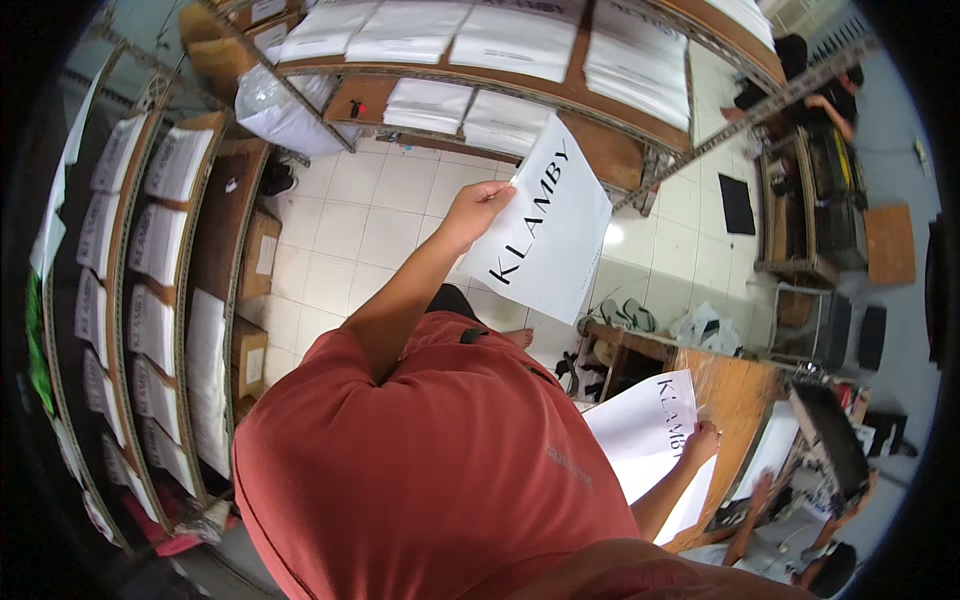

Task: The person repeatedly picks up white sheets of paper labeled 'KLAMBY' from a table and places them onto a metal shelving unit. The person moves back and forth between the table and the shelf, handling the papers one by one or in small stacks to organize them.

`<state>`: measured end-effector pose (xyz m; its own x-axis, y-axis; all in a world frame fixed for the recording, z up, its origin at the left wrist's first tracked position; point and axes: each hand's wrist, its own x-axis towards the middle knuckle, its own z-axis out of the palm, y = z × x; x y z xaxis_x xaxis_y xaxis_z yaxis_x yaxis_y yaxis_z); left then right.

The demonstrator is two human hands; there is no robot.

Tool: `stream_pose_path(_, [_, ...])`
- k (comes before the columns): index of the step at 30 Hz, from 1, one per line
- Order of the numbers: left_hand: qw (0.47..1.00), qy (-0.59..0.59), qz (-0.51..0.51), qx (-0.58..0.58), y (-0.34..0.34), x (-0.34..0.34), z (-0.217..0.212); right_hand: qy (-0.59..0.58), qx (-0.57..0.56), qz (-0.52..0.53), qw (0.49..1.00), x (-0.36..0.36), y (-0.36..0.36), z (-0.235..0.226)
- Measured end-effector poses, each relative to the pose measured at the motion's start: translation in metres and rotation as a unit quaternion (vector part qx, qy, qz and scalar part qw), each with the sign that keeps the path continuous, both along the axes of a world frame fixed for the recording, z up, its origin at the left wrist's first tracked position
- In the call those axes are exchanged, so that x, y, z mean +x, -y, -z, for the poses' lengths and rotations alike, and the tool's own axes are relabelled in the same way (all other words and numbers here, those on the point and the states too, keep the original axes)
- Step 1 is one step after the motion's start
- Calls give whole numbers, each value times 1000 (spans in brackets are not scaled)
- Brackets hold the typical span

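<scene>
Shelved stockroom. Your left hand (478, 203) pinches a white sheet (548, 225) at 12 o'clock by one edge; it may slip. Your right hand (700, 440) is pressed flat on the white stack (640, 425) at 4 o'clock.

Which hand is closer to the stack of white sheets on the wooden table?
The right hand. It rests on the stack of white sheets on the wooden table. The left hand is raised away from it, holding a separate white sheet near the shelves.
</scene>
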<state>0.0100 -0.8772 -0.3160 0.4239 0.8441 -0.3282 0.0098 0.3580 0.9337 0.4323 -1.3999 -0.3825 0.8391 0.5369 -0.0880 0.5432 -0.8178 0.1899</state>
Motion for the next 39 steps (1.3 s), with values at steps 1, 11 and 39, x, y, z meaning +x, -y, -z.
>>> stream_pose_path(1, [999, 24, -24, 0, -9, -25, 3, 26, 4, -30, 999, -16, -24, -18])
stream_pose_path(11, [972, 103, -210, 8, -77, -263, 54, 137, 92, -274, 947, -136, -307, -135])
stream_pose_path(39, [745, -425, -96, 504, -426, -502, 18, -165, 252, -280, 911, -360, -705, -68])
